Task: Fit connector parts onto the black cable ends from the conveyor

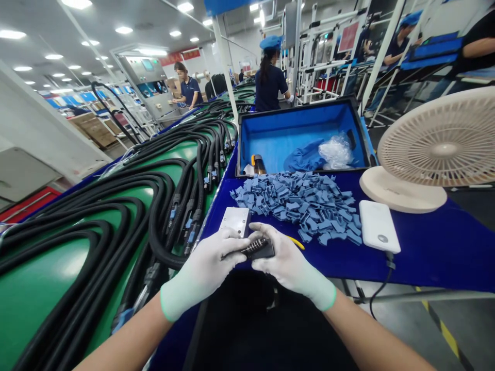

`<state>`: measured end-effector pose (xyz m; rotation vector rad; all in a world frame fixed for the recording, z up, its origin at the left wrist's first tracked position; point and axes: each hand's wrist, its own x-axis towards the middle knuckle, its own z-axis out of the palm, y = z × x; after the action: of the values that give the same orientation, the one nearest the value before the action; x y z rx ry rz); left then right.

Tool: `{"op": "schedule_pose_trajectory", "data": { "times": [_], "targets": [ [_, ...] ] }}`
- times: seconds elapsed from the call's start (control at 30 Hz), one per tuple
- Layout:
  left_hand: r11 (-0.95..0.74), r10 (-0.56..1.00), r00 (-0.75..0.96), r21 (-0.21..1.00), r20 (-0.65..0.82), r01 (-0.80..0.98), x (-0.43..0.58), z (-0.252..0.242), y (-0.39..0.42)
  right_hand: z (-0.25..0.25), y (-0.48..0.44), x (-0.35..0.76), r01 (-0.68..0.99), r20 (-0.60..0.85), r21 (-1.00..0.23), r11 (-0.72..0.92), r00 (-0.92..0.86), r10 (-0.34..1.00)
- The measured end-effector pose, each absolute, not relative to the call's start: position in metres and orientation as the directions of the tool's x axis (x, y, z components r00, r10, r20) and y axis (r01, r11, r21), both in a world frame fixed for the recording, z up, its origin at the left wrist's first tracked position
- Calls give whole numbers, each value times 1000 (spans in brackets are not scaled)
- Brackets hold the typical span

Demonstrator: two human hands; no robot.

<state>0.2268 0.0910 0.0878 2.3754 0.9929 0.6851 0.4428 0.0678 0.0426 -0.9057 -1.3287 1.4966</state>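
Note:
Both hands wear white gloves with green cuffs and meet at the blue table's near edge. My left hand has its fingers closed on the left end of a black ribbed part. Around the right end of that same part curl the fingers of my right hand. A white block with small holes lies just beyond my left hand. Past my right hand spreads a large pile of blue-grey plastic clips. A yellow curved item shows beside my right fingers, partly hidden.
Black hoses run along the green conveyor at left. Behind the clips stands a blue crate with plastic wrap. At right are a white power bank with a cable and a fan. People work farther back.

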Motion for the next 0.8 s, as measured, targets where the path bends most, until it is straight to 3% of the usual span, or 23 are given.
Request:
{"op": "schedule_pose_trajectory", "data": {
  "times": [0.2,0.3,0.4,0.5,0.57,0.7,0.73,0.8],
  "targets": [
    [-805,579,733,392,356,445,227,90,84,47,70,432,-336,-9,-924,-179,-451,893],
    [-730,638,705,534,311,425,225,90,90,49,69,432,-344,-23,-918,-197,-450,893],
    [-395,807,587,797,63,457,226,91,104,52,61,431,-285,14,-954,-96,-361,932],
    [-182,803,579,869,-139,460,228,94,115,58,54,429,-265,52,-963,-46,-350,935],
    [-223,822,559,842,-110,492,230,97,114,58,54,429,-280,32,-957,-74,-354,935],
    [-393,905,393,681,165,618,231,97,88,49,59,427,-399,-39,-912,-98,-155,987],
    [-368,919,359,689,165,625,230,94,79,45,58,424,-459,-49,-885,-82,-82,995],
    [-185,964,258,852,61,490,229,83,64,36,51,413,-552,-72,-832,-46,26,997]
  ]
}}
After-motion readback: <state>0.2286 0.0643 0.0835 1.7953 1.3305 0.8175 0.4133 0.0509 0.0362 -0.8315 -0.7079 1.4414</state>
